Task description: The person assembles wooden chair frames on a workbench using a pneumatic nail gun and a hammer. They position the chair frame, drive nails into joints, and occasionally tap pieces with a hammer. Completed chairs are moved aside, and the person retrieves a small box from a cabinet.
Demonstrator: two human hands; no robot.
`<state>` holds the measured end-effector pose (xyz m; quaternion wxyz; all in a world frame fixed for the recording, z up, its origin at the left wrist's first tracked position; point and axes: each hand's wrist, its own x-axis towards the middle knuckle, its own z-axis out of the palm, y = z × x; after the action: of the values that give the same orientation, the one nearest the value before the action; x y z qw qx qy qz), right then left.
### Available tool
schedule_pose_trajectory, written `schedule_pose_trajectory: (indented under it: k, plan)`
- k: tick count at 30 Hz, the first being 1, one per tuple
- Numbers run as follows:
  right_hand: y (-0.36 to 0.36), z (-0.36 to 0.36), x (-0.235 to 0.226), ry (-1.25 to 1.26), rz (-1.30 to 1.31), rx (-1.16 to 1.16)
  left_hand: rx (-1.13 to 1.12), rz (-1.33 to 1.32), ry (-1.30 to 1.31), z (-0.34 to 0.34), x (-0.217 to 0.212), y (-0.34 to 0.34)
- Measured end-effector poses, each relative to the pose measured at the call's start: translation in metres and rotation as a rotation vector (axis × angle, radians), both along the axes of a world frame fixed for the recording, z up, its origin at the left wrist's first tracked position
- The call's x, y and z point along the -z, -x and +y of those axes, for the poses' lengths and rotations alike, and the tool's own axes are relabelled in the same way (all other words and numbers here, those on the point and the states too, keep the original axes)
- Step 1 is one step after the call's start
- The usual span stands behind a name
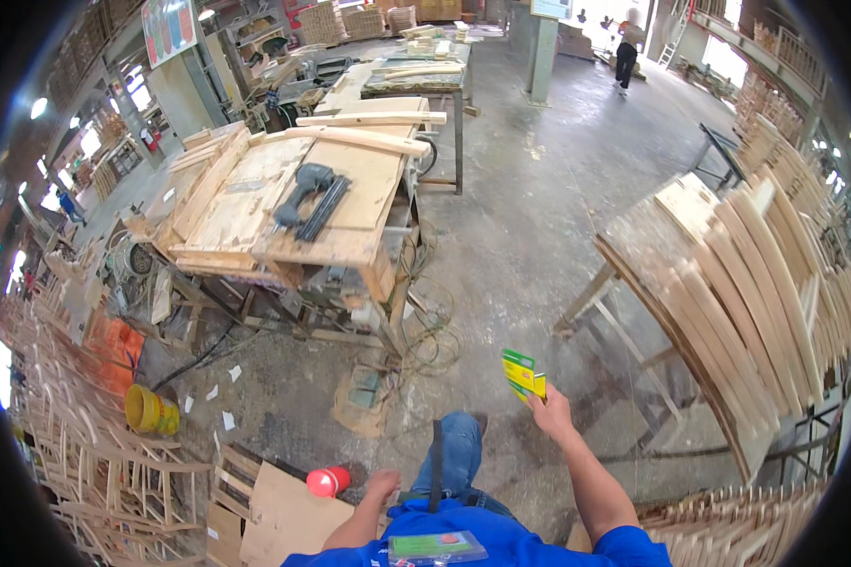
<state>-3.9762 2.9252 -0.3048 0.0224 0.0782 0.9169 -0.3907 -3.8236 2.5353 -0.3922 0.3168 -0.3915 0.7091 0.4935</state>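
My right hand (550,414) is held out in front, closed on a small flat yellow and green packet (523,374) that sticks out past the fingers. Low by my side, my left hand (383,484) has its fingers curled in, and nothing shows in it. A red container (328,481) is the nearest thing to the left hand, apart from it. On the wooden workbench (369,180) ahead lies a grey and black nail gun (310,201), away from both hands.
Curved wooden slats (742,298) are stacked on a table at the right. Wooden frames (113,463) and a yellow bucket (151,410) stand at the left. Hoses (432,326) and paper scraps (229,420) lie on the concrete floor. A person (626,52) is far off.
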Motion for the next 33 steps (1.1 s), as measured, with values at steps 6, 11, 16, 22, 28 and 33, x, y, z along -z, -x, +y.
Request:
schedule_pose_trajectory:
  k: [6, 11, 16, 22, 28, 33]
  plan:
    - [0.298, -0.01, 0.008, 0.049, 0.114, -0.128, 0.631, 0.562, 0.302, 0.095, -0.003, 0.317]
    - [0.487, 0.025, 0.068, 0.07, 0.006, 0.115, 0.461, 0.524, -0.076, 0.181, -0.062, 0.53]
    - [0.628, 0.104, 0.157, 0.437, -0.132, 0.649, 0.635, 0.444, -0.346, 0.208, -0.118, 0.695]
    - [0.792, 0.192, 0.215, 0.218, -0.124, 0.79, 0.413, 0.15, 0.106, 0.225, -0.068, 0.932]
    - [1.024, 0.284, 0.181, 0.106, -0.567, 0.435, 0.677, 0.215, 0.419, 0.259, -0.059, 1.205]
    - [1.29, 0.376, 0.14, 0.088, -0.384, 0.275, 0.348, 0.35, 0.234, 0.309, -0.056, 1.451]
